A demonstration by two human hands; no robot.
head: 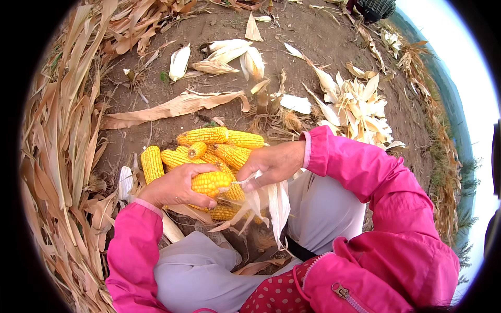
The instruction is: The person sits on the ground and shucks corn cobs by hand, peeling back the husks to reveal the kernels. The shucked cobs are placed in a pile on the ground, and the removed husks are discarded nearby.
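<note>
My left hand point(180, 186) is wrapped around a bare yellow ear of corn point(211, 184), its base end facing right. Close beside that end, my right hand point(268, 166) pinches a bunch of pale, dry husk leaves point(274, 207) that hang down towards my knee. A thin strand seems to run between the ear and the right fingers; whether the husk is still attached, I cannot tell. Below and beyond both hands lies a pile of husked yellow ears point(203, 135), partly hidden by the hands and husk.
Dry corn stalks and leaves point(62, 156) line the left side. Several ears in husk point(227, 51) lie farther out on the soil. A heap of stripped husks point(360, 105) sits at right, near a cut stalk stub point(263, 101). Part of another person point(375, 8) shows at upper right.
</note>
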